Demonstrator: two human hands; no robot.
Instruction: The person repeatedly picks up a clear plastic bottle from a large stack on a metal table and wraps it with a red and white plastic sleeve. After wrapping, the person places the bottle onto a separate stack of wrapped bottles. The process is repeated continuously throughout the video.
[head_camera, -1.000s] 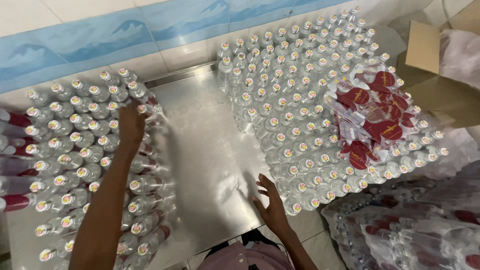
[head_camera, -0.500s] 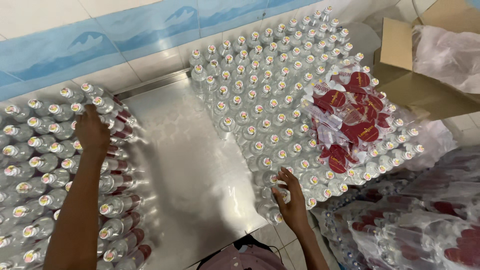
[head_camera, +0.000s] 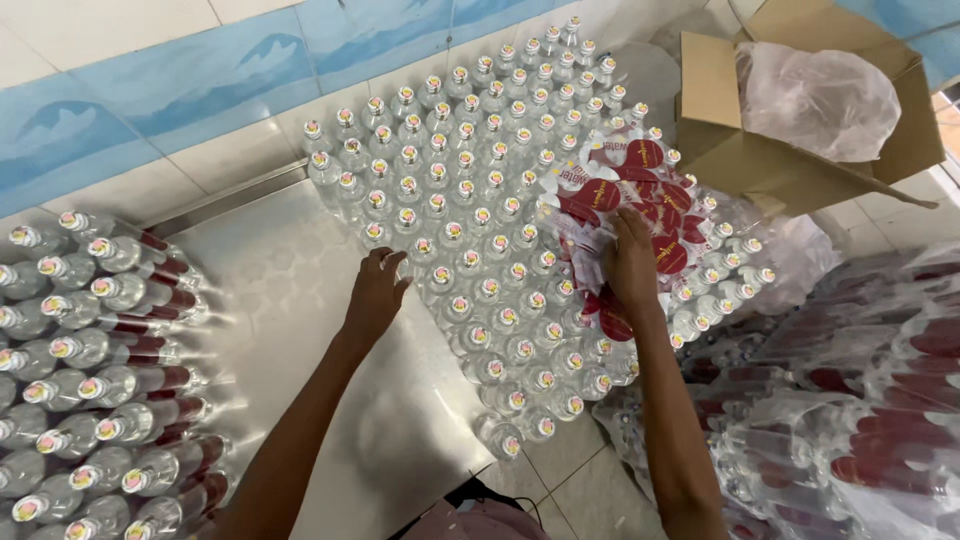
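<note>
Steel table (head_camera: 300, 300) shown, tiled wall far. Upright clear bottles (head_camera: 470, 200) massed right of centre. Left hand (head_camera: 375, 295) laid unclenched at block's near-left edge; right hand (head_camera: 630, 265) pressed flat on red label sheets (head_camera: 640, 190), nothing grasped.

Upright bottles (head_camera: 470, 230) on metal table (head_camera: 300, 300); label stack (head_camera: 640, 200) atop them; cardboard box (head_camera: 790, 110) behind right.

Both bare forearms reached away from the near edge toward the far side. The left hand (head_camera: 375, 292) lay palm down with its fingers loosely spread and pointing far-right. The right hand (head_camera: 630, 262) lay further right, palm down, its fingers together and curled slightly downward
</note>
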